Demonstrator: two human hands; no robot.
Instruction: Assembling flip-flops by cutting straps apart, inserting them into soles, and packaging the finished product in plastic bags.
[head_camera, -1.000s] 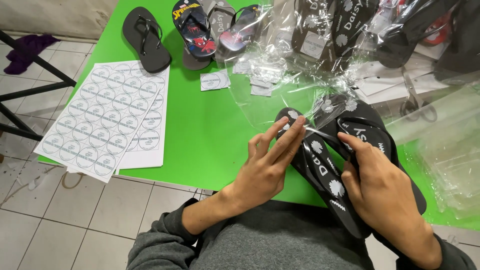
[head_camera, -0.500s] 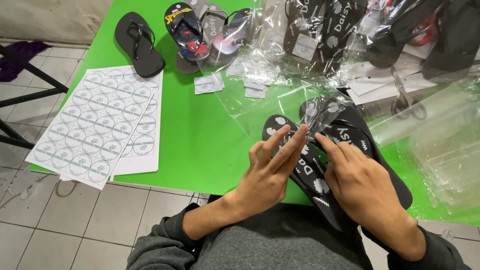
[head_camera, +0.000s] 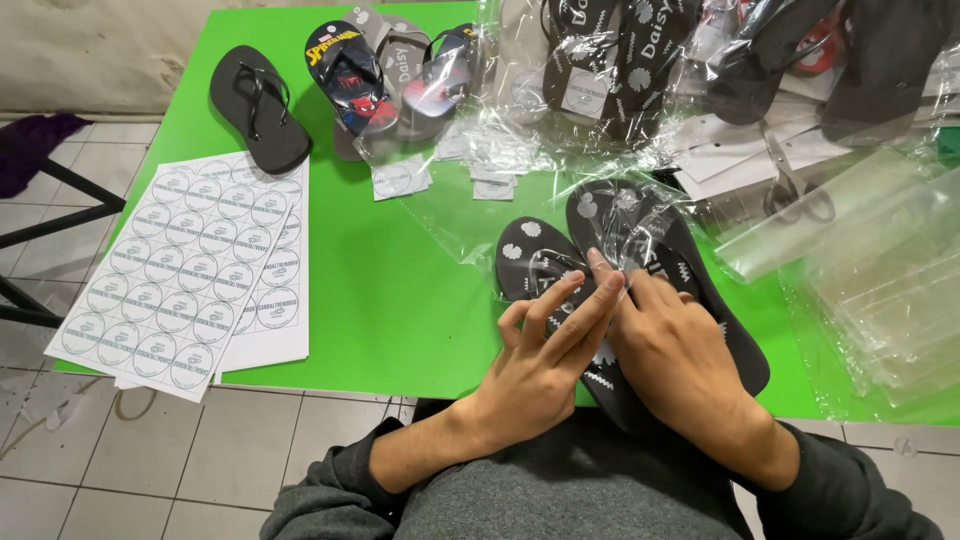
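While white sheets of round stickers (head_camera: 190, 270) overhang the green table's (head_camera: 400, 300) left front edge, the left hand (head_camera: 535, 365) and right hand (head_camera: 680, 350) pinch a clear plastic bag (head_camera: 625, 225) over black printed flip-flops (head_camera: 610, 300) at the front edge.

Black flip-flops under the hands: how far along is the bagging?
Done: several pairs at the table's far edge already sit in clear bags. In hand: the left hand and right hand press on a black flip-flop pair, partly under clear film. Left: one bare black flip-flop, a full round-sticker sheet, and unused clear bags.
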